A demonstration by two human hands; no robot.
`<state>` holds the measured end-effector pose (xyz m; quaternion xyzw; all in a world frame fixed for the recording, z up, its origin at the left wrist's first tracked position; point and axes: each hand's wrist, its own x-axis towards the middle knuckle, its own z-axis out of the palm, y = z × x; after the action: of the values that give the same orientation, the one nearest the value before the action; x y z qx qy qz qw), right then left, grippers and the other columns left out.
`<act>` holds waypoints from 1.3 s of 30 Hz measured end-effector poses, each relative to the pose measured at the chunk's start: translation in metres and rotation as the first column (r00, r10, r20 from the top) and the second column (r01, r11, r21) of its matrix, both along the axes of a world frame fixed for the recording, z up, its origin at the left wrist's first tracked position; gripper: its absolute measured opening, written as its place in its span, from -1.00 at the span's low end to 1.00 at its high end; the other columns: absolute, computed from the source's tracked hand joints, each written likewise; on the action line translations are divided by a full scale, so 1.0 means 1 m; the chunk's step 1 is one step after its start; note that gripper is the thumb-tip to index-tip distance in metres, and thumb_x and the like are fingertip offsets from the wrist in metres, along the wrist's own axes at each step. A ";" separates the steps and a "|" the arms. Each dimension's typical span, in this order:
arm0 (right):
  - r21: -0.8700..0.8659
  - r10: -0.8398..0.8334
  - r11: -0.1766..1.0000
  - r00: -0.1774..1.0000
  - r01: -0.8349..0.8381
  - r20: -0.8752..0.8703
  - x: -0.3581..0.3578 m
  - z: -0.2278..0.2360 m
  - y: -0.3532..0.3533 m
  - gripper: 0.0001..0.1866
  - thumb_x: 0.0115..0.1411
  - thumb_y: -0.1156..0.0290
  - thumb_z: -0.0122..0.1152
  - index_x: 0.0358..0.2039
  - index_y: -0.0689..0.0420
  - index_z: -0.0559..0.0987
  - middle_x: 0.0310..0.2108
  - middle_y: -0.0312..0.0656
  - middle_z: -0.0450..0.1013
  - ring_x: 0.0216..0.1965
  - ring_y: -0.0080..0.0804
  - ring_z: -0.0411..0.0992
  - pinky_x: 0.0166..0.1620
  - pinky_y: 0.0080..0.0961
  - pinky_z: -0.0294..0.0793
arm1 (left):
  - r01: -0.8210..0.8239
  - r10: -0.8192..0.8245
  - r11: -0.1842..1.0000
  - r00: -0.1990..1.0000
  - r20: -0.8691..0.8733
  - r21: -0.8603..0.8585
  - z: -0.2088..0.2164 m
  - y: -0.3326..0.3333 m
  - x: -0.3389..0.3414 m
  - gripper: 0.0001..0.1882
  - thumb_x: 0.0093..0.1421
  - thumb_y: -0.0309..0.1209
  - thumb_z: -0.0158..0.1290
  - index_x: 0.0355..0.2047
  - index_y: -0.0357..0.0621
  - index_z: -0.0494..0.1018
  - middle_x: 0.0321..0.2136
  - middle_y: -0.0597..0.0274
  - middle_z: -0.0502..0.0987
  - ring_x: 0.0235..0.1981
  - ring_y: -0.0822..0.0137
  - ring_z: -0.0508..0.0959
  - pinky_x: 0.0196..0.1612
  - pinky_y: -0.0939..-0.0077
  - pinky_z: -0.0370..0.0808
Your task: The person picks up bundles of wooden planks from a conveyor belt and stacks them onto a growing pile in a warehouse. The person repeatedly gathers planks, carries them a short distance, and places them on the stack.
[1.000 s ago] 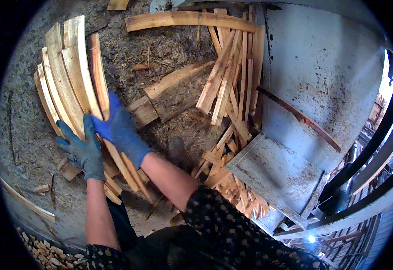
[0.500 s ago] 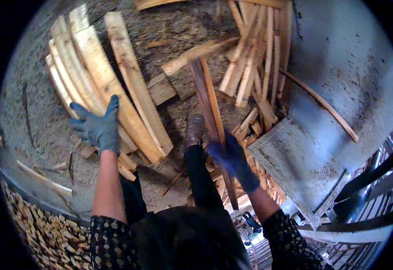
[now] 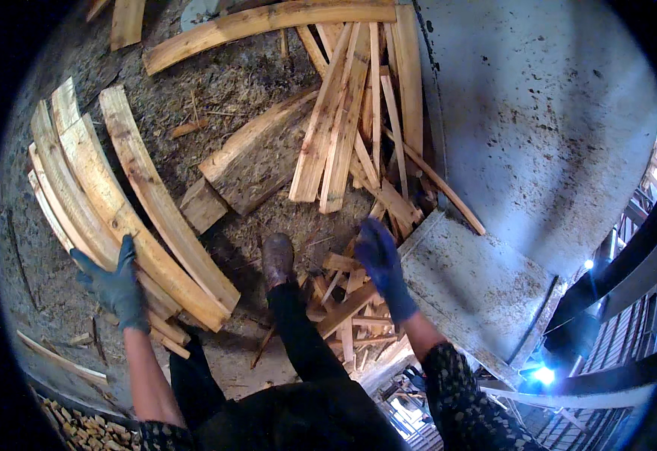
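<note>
My left hand (image 3: 110,284), in a grey-green glove, lies with fingers spread on a row of long pale wooden boards (image 3: 118,210) at the left. A separate board (image 3: 159,192) with dark knots lies just right of that row. My right hand (image 3: 382,263), in a blue glove, is over the heap of short wood offcuts (image 3: 343,282), its fingers partly bent and no board visible in it. Beyond it, a bundle of long narrow boards (image 3: 334,128) leans in the corner beside the grey metal panel.
A large grey metal panel (image 3: 524,113) and a lower metal plate (image 3: 479,278) stand at the right. One long board (image 3: 268,26) spans the far side. A wide slab (image 3: 261,150) lies on the debris-strewn ground near my boot (image 3: 277,259). Piled wood pieces (image 3: 88,428) show lower left.
The dark-edged board that my right hand held has left it. The view has shifted, so the boards appear lower and farther left. My left hand stays on the row.
</note>
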<state>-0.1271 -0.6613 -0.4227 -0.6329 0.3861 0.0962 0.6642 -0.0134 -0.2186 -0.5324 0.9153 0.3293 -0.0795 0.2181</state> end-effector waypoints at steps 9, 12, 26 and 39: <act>0.214 -0.163 0.954 0.961 0.211 -0.223 0.095 -0.104 0.003 -0.54 0.26 0.38 0.03 0.15 0.22 0.27 0.11 -0.11 0.28 0.11 -0.29 0.28 0.16 -0.41 0.28 | 0.338 -0.138 0.555 0.938 0.317 -0.760 0.039 -0.195 0.042 -0.30 0.18 -0.40 0.09 0.25 -0.29 0.03 0.25 0.01 0.11 0.25 0.24 0.14 0.24 0.40 0.11; 0.005 -0.106 0.994 0.994 0.106 -0.022 0.091 -0.111 0.039 -0.52 0.30 0.20 -0.04 0.12 0.25 0.31 0.03 -0.11 0.34 0.03 -0.32 0.32 0.08 -0.42 0.30 | -0.109 -0.022 0.219 0.993 -0.116 -0.970 0.000 -0.259 0.037 -0.44 0.20 -0.18 0.06 0.10 -0.30 0.30 -0.04 -0.02 0.48 -0.02 0.26 0.47 0.02 0.38 0.37; 0.244 0.178 0.965 0.919 -0.094 -0.352 -0.049 0.103 0.254 -0.62 0.27 0.29 0.03 0.04 0.20 0.39 -0.07 -0.14 0.40 -0.09 -0.37 0.38 0.01 -0.46 0.35 | -0.096 0.062 0.714 0.995 -0.074 -0.694 0.198 -0.059 -0.180 -0.71 0.25 -0.30 -0.01 -0.23 -0.36 0.37 -0.38 0.08 0.47 -0.38 0.34 0.46 -0.32 0.45 0.41; 0.076 0.738 0.659 0.624 -0.748 -0.259 0.018 0.040 0.183 -0.51 0.15 0.41 0.13 0.11 0.22 0.34 -0.04 0.06 0.41 -0.03 -0.14 0.39 0.03 -0.29 0.35 | -0.097 0.070 0.789 0.995 -0.068 -0.607 0.109 -0.013 -0.114 -0.44 0.32 -0.26 -0.12 0.22 -0.31 0.05 0.22 -0.02 0.13 0.21 0.17 0.17 0.24 0.37 0.08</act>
<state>-0.1091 -0.4783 -0.3828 -0.7294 0.1782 0.4381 0.4943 -0.1271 -0.2318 -0.4237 0.7790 0.3306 -0.1906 0.4976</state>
